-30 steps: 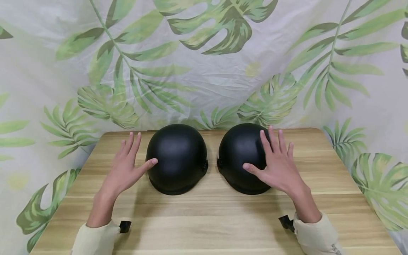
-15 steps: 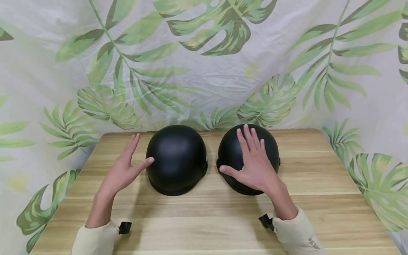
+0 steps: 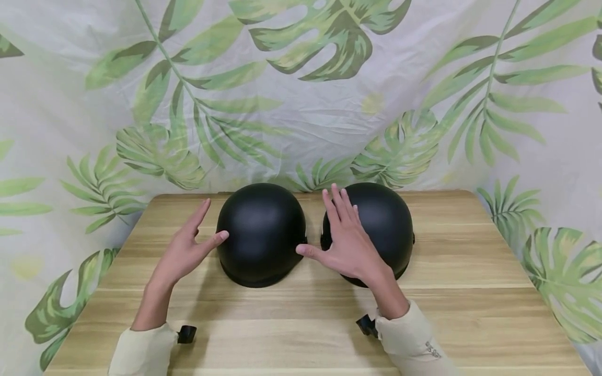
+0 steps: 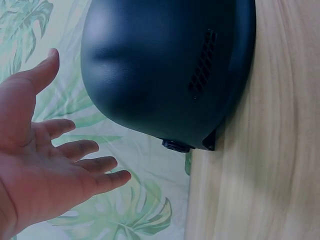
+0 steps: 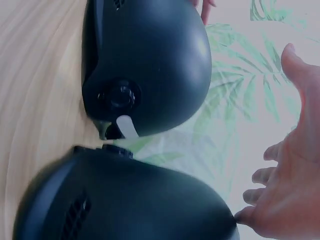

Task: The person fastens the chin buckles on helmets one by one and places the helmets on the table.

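Two matte black helmets rest side by side, domes up, on the wooden table. Beside the outer side of the left helmet is my left hand, fingers extended and thumb apart; its thumb tip overlaps the shell in the head view. Over the inner half of the right helmet, my right hand spreads its fingers, the thumb pointing at the gap. In the left wrist view the left hand stands apart from the shell, which has a vent grille. A round side knob shows in the right wrist view.
A pale curtain printed with green leaves hangs behind the table's far edge. A small white strip shows in the narrow gap between the helmets. Black mounts stick out at both cuffs.
My right hand has swept left, from the right helmet's outer side across its front to its inner side. The left hand has barely moved, its fingers drawing closer together. Both helmets have stayed put.
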Available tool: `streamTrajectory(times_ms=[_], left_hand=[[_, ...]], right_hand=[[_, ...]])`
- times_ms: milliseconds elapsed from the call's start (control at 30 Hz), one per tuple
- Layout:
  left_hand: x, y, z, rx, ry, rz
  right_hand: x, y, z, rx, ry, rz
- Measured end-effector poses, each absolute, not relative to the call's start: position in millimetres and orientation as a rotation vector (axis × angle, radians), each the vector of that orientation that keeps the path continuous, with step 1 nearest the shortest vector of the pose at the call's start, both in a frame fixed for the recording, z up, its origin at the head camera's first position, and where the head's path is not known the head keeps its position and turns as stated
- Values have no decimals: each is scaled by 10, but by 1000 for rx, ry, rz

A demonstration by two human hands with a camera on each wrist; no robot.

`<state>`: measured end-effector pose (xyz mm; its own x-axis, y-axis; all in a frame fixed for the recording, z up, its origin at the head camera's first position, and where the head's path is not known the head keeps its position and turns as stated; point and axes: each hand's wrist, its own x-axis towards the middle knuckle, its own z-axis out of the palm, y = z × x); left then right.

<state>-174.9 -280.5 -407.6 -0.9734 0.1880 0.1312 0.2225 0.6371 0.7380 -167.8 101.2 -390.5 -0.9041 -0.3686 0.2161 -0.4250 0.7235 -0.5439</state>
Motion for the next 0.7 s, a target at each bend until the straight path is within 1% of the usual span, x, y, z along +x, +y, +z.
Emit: streamTrajectory(times_ms=[300,700], left_hand=[[-1779,-2812,-4140,-268,-2771,-1387],[-1807,-2853,-4215,-246,-2737,-1685]], right_hand=[[-1758,743,-3989,655,-2814,1152],[-1944,483,-4255,546,-2794,1552]])
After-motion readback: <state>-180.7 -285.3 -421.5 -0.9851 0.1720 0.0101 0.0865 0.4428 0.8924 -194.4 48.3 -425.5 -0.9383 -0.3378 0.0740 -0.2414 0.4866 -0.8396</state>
